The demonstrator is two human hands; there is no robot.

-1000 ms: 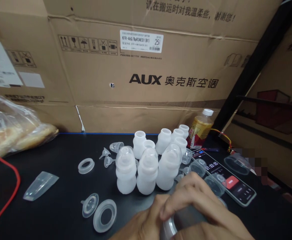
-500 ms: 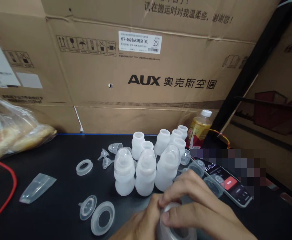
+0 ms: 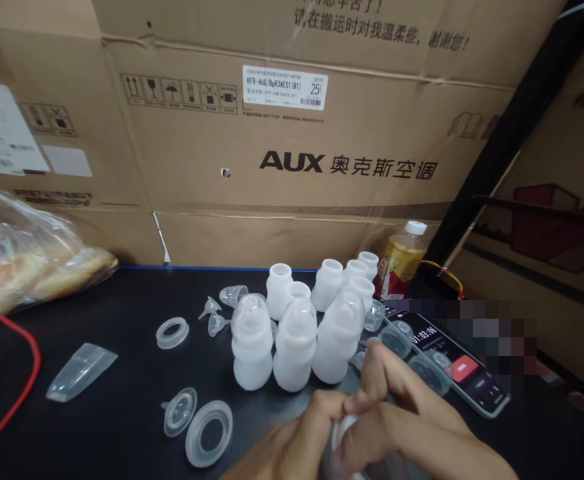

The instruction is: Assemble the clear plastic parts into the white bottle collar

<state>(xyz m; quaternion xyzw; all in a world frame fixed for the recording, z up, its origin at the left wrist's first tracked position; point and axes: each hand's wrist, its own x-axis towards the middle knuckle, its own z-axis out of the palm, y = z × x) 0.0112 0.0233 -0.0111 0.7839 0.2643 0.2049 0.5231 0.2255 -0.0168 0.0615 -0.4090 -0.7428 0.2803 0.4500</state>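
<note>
Both hands, left hand point(image 3: 292, 440) and right hand point(image 3: 402, 427), pinch a translucent white plastic bottle part point(image 3: 345, 430) near three capped bottles point(image 3: 292, 347); press evenly, keeping it square.

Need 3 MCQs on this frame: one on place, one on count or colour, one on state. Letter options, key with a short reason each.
1. Where is the phone?
A. left of the bottles
B. right of the bottles
C. on the cardboard box

2. How many capped bottles stand in the front row?
A. one
B. three
C. six

3. What are the hands doing?
A. both closed on one white piece
B. both flat on the table
C. one lifting the drink bottle

Key:
1 B: the phone lies on the black table to the right of the bottle cluster.
2 B: three bottles with domed caps stand side by side nearest the camera; open-necked ones stand behind.
3 A: the left hand and right hand meet, fingers wrapped on a white piece; the drink bottle stands untouched at the back.
</note>
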